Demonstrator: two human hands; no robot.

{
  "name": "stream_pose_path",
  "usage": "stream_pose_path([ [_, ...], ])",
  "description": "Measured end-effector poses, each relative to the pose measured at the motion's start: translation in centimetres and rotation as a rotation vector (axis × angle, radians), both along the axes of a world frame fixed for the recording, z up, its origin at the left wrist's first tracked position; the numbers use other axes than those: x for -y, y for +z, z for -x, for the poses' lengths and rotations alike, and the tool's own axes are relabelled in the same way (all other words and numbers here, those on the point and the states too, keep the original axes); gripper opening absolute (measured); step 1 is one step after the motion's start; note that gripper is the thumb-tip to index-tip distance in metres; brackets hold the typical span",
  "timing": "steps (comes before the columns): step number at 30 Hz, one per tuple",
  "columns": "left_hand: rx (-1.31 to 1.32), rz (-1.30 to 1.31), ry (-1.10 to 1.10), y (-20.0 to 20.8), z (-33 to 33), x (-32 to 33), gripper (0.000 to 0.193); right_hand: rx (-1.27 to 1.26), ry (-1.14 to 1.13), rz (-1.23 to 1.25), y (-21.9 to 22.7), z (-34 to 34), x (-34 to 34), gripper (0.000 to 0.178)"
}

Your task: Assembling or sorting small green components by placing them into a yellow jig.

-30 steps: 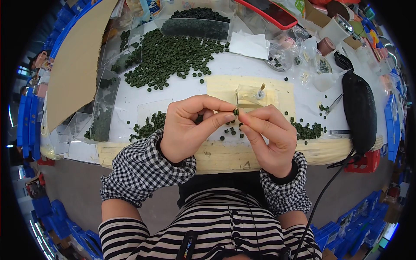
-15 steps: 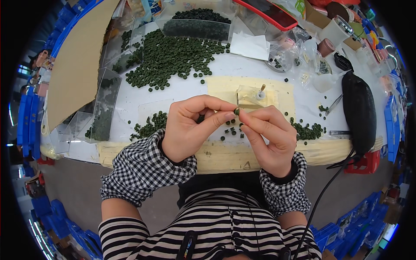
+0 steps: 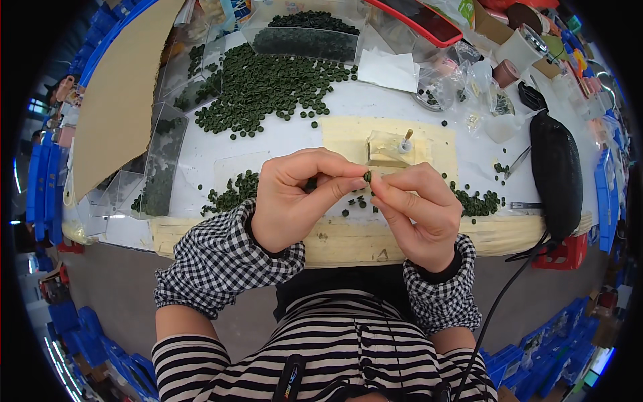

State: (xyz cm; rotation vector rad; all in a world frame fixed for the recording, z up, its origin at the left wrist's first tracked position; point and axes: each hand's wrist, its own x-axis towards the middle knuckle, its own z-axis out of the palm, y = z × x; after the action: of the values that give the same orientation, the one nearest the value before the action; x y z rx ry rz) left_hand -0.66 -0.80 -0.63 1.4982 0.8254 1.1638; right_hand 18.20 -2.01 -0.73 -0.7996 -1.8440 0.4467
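Between the fingertips of both hands is a small dark green round piece (image 3: 367,176), grooved like a tiny wheel. My left hand (image 3: 284,201) pinches it with thumb and index finger. My right hand (image 3: 425,211) closes its thumb and index fingertips on the piece's other side. Several like pieces (image 3: 360,201) lie on the table just below the fingers. Left of my left hand is a small heap (image 3: 234,191) of them, and another heap (image 3: 479,202) lies right of my right hand. Beyond the hands stands a tape-covered block (image 3: 385,151) with a small pot and a stick (image 3: 408,135).
A large pile of green pieces (image 3: 264,90) spreads at the back left, before a clear bin (image 3: 305,47). Cardboard (image 3: 114,100) leans over clear trays at the left. A white paper (image 3: 388,70), red-edged phone (image 3: 429,27), tweezers (image 3: 519,161) and black pouch (image 3: 556,167) lie to the right.
My right hand has shifted very slightly to the right. The piece stays pinched between both hands, turned a little.
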Motion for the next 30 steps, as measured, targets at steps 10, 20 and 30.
stream_pose_path([
  [10,0.002,0.014,0.012,0.0,0.0,0.0,0.013,0.012,0.002,0.000,0.0,0.0,-0.1,0.030],
  [20,-0.530,0.208,-0.168,1.8,0.4,-1.3,0.014,-0.125,-0.252,0.078,-0.3,-0.7,0.1,0.022],
  [30,0.637,0.695,-0.051,-0.5,2.2,-3.1,0.025,0.073,-0.430,-0.016,0.5,-1.5,-1.3,0.022],
])
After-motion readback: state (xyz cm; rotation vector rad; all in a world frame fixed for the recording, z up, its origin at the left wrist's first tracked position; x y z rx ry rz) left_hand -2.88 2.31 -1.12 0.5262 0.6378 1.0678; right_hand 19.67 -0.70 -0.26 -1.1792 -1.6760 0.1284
